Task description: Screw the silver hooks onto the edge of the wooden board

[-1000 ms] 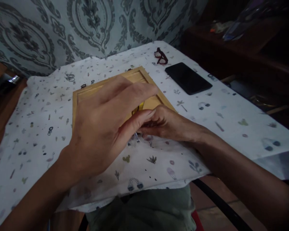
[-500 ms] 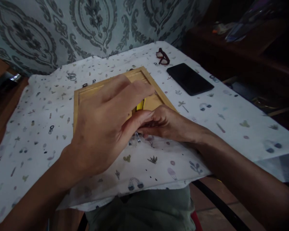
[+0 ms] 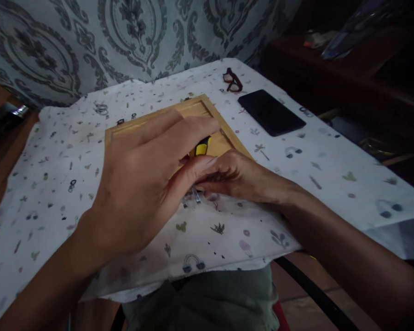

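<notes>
Beneath my hands lies a pale-wood, raised-rim rectangular tray (image 3: 215, 115). At its near side my left hand (image 3: 134, 174) arches half-open, thumb meeting my curled right hand (image 3: 239, 177); I can't tell what either grips. Likely close fingerwork, needing steadiness. Over the tray, the yellow-and-black plastic-looking tool (image 3: 202, 149) shows more than half a second ago; shiny silver strips (image 3: 196, 195) poke out nearer me.

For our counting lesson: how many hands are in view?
2: the left hand over the wooden frame, and the right hand close by on its right. Parts of both are hidden; no third hand shows.
</notes>
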Tool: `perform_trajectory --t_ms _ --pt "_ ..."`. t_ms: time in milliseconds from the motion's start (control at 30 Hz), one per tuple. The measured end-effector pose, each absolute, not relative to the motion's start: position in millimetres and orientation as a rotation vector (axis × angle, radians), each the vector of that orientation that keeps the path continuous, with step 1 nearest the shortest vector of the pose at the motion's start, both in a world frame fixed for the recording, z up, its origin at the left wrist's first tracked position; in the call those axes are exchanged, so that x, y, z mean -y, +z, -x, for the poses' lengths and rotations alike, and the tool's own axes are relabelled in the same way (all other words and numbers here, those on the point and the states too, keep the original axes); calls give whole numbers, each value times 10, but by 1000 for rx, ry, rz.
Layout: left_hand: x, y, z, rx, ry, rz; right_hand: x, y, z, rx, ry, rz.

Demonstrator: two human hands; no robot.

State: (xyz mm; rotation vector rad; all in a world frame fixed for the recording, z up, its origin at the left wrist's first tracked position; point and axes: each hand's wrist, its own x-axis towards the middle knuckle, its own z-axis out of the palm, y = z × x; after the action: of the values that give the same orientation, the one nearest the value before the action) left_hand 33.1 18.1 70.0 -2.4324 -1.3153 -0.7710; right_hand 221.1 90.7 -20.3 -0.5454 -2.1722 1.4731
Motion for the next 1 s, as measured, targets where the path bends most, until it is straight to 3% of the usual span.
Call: perform_trajectory --t_ms 1000 --pt "-210 711 -317 1262 -763 2475 -909 -223 -2213 2158 1476 544"
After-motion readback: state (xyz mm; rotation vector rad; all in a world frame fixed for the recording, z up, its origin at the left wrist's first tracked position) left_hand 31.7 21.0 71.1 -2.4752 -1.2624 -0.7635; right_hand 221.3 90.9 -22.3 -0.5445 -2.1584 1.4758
